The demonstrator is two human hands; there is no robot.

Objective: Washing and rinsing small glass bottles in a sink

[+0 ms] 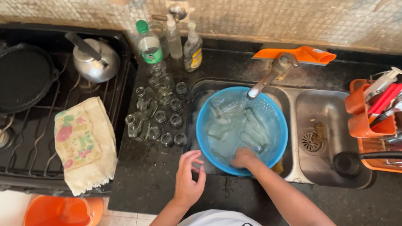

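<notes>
Head view looks straight down on a black stove (pixel 41 107) at the left, a dark speckled stone surface (pixel 395 206) and a steel double sink (pixel 327 119), all hard and wet-looking near the basin. Largest among the loose things is the round blue plastic basin (pixel 204 124), sitting in the left sink bowl under the metal tap (pixel 273 73) and filled with cloudy water in which several clear glasses (pixel 251 127) lie on their sides. The right hand (pixel 243 157) is dipped into the water at the basin's near edge; whether its fingers are closed on a glass I cannot tell, since the water hides them. The left hand (pixel 189 176) hovers just above the surface near the basin rim, fingers spread and curled, holding nothing. Those submerged glasses look light, rigid, breakable and slippery when soapy, so a grip around the body rather than the thin rim seems safest. Just left of the basin a cluster of small upturned glasses (pixel 159 115) stands close together on the surface, easily knocked. A soft floral cloth (pixel 84 144) drapes over the stove grate.
</notes>
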